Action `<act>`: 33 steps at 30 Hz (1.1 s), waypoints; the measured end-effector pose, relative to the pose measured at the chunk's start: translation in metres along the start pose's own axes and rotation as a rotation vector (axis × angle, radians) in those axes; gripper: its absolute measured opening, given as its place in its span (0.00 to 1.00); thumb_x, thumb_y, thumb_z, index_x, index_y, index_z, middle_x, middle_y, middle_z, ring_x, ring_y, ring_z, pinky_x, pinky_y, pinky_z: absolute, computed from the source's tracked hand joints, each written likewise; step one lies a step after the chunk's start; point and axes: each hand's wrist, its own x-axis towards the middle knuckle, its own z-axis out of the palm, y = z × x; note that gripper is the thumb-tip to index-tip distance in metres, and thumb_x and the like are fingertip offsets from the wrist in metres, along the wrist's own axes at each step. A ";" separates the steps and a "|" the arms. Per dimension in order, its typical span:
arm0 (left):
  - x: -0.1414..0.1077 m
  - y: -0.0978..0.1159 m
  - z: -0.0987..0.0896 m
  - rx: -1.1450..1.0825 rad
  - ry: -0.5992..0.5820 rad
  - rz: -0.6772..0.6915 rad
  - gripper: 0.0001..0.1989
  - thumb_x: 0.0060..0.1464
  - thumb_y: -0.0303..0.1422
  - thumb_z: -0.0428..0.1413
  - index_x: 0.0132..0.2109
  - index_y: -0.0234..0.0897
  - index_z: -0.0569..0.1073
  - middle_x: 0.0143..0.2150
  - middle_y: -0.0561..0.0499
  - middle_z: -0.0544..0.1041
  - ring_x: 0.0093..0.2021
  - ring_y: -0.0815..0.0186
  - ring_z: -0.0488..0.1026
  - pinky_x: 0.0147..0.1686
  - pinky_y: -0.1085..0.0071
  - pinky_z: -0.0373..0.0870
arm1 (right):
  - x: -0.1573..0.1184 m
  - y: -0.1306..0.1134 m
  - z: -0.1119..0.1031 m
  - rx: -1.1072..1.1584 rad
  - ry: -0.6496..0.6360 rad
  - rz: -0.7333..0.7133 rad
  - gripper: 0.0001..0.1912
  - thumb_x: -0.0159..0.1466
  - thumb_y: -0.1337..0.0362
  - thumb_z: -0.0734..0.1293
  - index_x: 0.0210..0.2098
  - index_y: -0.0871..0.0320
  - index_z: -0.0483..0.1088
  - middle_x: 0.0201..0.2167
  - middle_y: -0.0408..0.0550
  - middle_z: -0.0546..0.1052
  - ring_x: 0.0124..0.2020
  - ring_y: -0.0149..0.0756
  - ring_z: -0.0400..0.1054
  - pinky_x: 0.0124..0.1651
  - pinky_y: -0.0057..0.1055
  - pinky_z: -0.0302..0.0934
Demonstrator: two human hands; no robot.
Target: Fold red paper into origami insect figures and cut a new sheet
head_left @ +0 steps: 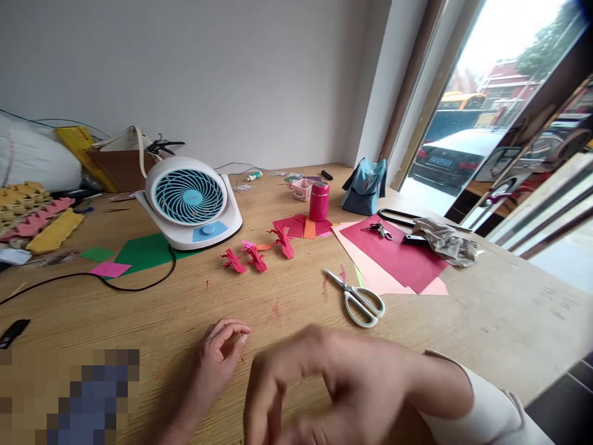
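My left hand (221,351) rests on the wooden table with its fingers curled together and the thumb tip close to the index fingertip. Nothing shows between them. Nearer the camera, my right hand (319,383) is raised and blurred, its fingers bent downward; the fingertips run off the bottom edge, so whether it holds anything is hidden. Beyond the hands stand three folded red paper figures (256,258) in a loose row. A pair of scissors (364,306) with pale handles lies beyond my right hand, blades slightly apart and pointing up-left.
A white fan (191,198) stands on green paper (139,256), its black cord (139,288) crossing the left side. Red paper (393,253), keys (380,231) and a crumpled cloth (447,241) lie right. Behind are a pink flask (319,201) and blue bag (365,185).
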 end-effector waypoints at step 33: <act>0.004 0.013 -0.003 0.035 -0.014 -0.149 0.11 0.54 0.41 0.54 0.37 0.40 0.76 0.35 0.50 0.79 0.34 0.64 0.75 0.37 0.70 0.75 | -0.222 0.084 -0.150 -1.372 0.642 1.385 0.22 0.63 0.73 0.62 0.56 0.58 0.68 0.51 0.61 0.73 0.49 0.48 0.70 0.42 0.35 0.62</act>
